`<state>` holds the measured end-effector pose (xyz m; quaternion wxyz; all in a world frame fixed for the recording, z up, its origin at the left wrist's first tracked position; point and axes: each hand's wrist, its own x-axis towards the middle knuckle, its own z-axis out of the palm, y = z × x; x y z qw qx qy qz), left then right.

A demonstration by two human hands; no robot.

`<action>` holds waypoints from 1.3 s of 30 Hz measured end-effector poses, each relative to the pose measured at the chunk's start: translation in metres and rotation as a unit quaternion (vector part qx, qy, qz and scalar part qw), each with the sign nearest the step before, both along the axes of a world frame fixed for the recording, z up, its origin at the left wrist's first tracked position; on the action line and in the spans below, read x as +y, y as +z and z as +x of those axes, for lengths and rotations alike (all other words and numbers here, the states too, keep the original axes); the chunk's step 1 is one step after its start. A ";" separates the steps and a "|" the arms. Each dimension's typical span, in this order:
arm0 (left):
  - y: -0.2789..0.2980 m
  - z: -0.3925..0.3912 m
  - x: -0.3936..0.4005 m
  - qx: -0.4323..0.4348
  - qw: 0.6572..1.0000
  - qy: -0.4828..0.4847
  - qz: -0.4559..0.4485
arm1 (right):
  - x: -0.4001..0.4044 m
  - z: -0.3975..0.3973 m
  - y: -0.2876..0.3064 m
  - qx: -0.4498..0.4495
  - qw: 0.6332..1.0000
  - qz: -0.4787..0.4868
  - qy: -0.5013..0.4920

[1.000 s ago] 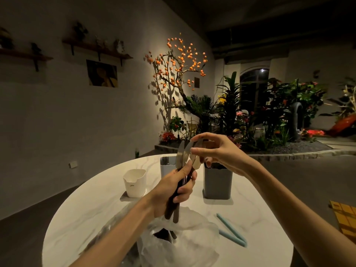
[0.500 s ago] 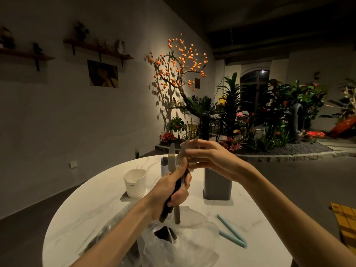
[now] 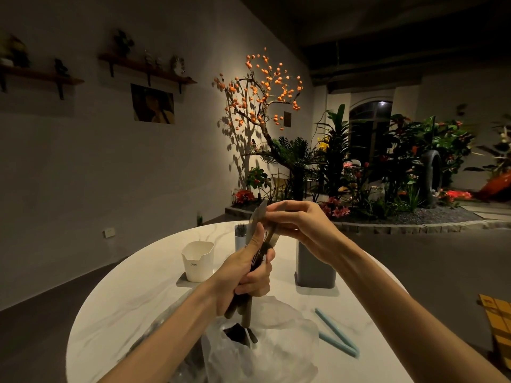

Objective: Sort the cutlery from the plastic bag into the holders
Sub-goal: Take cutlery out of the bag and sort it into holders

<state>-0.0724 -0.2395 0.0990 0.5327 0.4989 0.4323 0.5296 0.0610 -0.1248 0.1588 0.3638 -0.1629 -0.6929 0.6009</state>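
The room is dim. A warm spot lights the bare branching tree with orange fruits (image 3: pixel 261 87) at twelve o'clock, casting its shadow on the pale plaster wall (image 3: pixel 83 161). The round white marble table (image 3: pixel 132 294) glows softly. Edges bow and darken.

No text can be read with certainty. A small dark-printed label is seen on the front of the white holder (image 3: pixel 197 261) on the bench (image 3: pixel 132 299); its characters are too small and blurred to be made out. A small dark plaque (image 3: pixel 287 119) is fixed to the wall behind the orange-fruited branches; nothing legible is shown on it. A picture (image 3: pixel 153 104) is hung on the left wall under the shelf; no lettering is visible on it. No brand, number or sign is found on the grey holder (image 3: pixel 315 268) or the plastic bag (image 3: pixel 265 352).
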 end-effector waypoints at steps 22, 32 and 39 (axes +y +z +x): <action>-0.010 -0.044 -0.010 -0.153 0.986 0.062 0.010 | 0.007 -0.016 -0.006 0.002 0.994 0.039 -0.104; -0.010 -0.148 -0.002 -0.230 0.931 0.283 0.011 | 0.025 -0.115 -0.024 -0.082 0.983 0.142 -0.083; -0.042 -0.215 0.000 -0.169 0.929 0.329 -0.014 | 0.076 -0.229 -0.068 -0.163 0.957 0.223 -0.094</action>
